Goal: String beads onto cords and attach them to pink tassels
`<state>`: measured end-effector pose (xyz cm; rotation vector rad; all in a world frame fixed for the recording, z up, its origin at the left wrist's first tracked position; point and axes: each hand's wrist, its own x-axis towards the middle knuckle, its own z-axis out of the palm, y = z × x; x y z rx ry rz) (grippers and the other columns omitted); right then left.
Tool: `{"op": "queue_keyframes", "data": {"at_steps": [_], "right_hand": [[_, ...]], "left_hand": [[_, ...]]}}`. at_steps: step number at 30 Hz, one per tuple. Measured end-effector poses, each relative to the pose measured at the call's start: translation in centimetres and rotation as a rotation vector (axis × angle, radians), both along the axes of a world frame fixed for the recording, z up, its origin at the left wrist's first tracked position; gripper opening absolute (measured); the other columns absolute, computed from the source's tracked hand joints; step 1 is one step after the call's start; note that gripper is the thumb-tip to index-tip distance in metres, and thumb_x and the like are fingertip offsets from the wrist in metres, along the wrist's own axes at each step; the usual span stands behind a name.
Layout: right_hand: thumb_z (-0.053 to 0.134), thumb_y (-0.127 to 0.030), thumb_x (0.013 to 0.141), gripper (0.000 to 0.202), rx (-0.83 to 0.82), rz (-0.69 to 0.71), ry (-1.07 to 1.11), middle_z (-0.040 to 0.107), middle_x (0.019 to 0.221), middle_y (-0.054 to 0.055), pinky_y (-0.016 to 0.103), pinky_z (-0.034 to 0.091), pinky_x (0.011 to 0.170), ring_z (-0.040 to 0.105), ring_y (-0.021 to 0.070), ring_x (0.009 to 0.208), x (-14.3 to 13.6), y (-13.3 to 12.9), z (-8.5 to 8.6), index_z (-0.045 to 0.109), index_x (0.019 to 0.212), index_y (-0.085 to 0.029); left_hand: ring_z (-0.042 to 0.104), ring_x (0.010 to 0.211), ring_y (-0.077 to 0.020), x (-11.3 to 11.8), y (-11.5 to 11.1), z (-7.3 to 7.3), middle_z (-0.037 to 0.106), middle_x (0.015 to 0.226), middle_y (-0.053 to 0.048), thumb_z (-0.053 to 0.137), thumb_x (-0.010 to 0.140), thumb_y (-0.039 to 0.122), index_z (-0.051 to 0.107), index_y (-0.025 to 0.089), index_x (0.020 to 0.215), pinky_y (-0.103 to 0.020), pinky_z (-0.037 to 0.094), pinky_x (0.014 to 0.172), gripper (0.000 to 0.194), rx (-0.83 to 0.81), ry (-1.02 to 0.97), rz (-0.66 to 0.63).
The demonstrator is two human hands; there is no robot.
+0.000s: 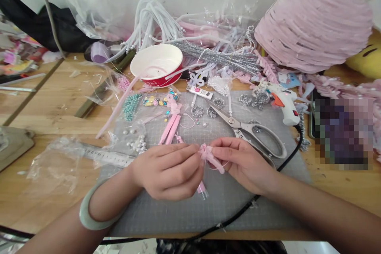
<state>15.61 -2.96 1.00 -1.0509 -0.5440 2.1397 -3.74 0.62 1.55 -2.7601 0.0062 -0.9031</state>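
Between my two hands is a small pink bow [206, 151] with fuzzy loops and a tail hanging down to the right. My left hand [172, 170], palm down, pinches its left side, and the fingertips are partly hidden. My right hand [241, 162] grips the right side between thumb and fingers. A thin pale loop of cord shows beside the right fingers. Below the left hand a pink strip with a clear end [203, 190] sticks out. Just beyond the hands lies a finished-looking pink bow with long tails [172, 121] on the grey cutting mat [232, 214].
Large scissors [250, 127] lie open behind my right hand. A white glue gun [285, 105] rests at the right, its black cable [238, 212] crossing the mat. A red-and-white bowl [157, 65], pearl beads [137, 143], a steel ruler [107, 154] and pipe-cleaner bundles [220, 57] surround the mat.
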Motion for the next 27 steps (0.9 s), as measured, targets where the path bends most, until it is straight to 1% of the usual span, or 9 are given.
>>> {"op": "queue_keyframes", "data": {"at_steps": [3,6,8,12,15,18,21,23,27], "right_hand": [[0.069,-0.03,0.068,0.018,0.139,-0.029,-0.032,0.056,0.061,-0.002,0.02,0.035,0.053,0.047,0.0065,0.055,0.0,-0.1,-0.1,0.061,0.068,-0.013],[0.062,-0.029,0.076,0.015,0.344,0.024,-0.202,0.053,0.063,-0.003,0.02,0.035,0.051,0.045,0.006,0.054,0.2,-0.1,0.0,0.059,0.072,-0.015],[0.059,-0.029,0.079,0.014,0.45,0.054,-0.322,0.052,0.064,-0.003,0.019,0.036,0.051,0.045,0.0062,0.056,0.4,0.0,0.0,0.057,0.074,-0.016],[0.063,-0.029,0.075,0.017,0.535,0.113,-0.458,0.057,0.074,-0.001,0.021,0.042,0.056,0.051,0.0086,0.063,0.7,0.1,-0.1,0.056,0.083,-0.017],[0.058,-0.032,0.079,0.015,0.571,0.122,-0.618,0.057,0.067,-0.002,0.021,0.041,0.052,0.052,0.0089,0.056,0.8,0.3,-0.4,0.055,0.083,-0.018],[0.051,-0.033,0.084,0.017,0.691,0.14,-0.829,0.055,0.057,-0.004,0.021,0.037,0.048,0.048,0.008,0.047,0.8,0.3,-0.7,0.054,0.075,-0.019],[0.047,-0.03,0.087,0.019,0.876,0.215,-1.027,0.058,0.058,-0.002,0.022,0.036,0.052,0.051,0.0098,0.052,0.7,0.1,-0.8,0.055,0.074,-0.019],[0.046,-0.028,0.088,0.019,0.987,0.266,-1.138,0.06,0.064,0.0,0.023,0.037,0.056,0.054,0.0119,0.059,0.7,-0.1,-0.9,0.056,0.074,-0.018],[0.043,-0.026,0.089,0.019,1.116,0.342,-1.267,0.062,0.069,0.002,0.024,0.037,0.06,0.056,0.0138,0.064,0.7,-0.3,-1.3,0.054,0.077,-0.017]], "left_hand": [[0.068,0.081,-0.0186,0.0,-0.2,-0.5,0.068,0.073,-0.002,0.052,0.08,0.012,0.061,0.02,0.073,-0.026,0.059,0.068,0.014,-0.096,-0.082,0.064],[0.067,0.082,-0.0203,0.3,-0.3,-0.9,0.069,0.076,-0.007,0.05,0.08,0.009,0.057,0.017,0.077,-0.028,0.058,0.071,0.012,-0.235,-0.123,0.098],[0.067,0.083,-0.0211,0.4,-0.4,-1.0,0.068,0.077,-0.009,0.051,0.079,0.007,0.056,0.015,0.08,-0.029,0.057,0.073,0.009,-0.269,-0.104,0.117],[0.062,0.095,-0.0201,0.5,-0.3,-0.9,0.067,0.086,-0.01,0.048,0.082,0.006,0.055,0.014,0.089,-0.029,0.054,0.079,0.012,-0.333,-0.031,0.171],[0.056,0.103,-0.0206,0.7,-0.5,-1.3,0.063,0.095,-0.01,0.048,0.083,0.008,0.054,0.015,0.095,-0.033,0.051,0.084,0.016,-0.433,-0.009,0.24],[0.055,0.095,-0.019,1.2,-0.9,-1.7,0.058,0.096,-0.01,0.057,0.08,0.017,0.05,0.015,0.098,-0.033,0.05,0.081,0.02,-0.67,-0.055,0.391],[0.054,0.081,-0.0142,1.8,-1.3,-1.7,0.056,0.085,-0.004,0.054,0.083,0.025,0.046,0.016,0.094,-0.027,0.049,0.07,0.016,-0.869,-0.054,0.555],[0.052,0.075,-0.0129,1.9,-1.4,-1.5,0.053,0.081,-0.002,0.048,0.086,0.024,0.047,0.017,0.088,-0.025,0.046,0.066,0.007,-0.918,-0.02,0.61],[0.05,0.071,-0.0135,1.9,-1.1,-1.3,0.05,0.077,-0.002,0.04,0.089,0.023,0.05,0.016,0.074,-0.026,0.043,0.063,0.019,-0.917,0.205,0.587]]}}
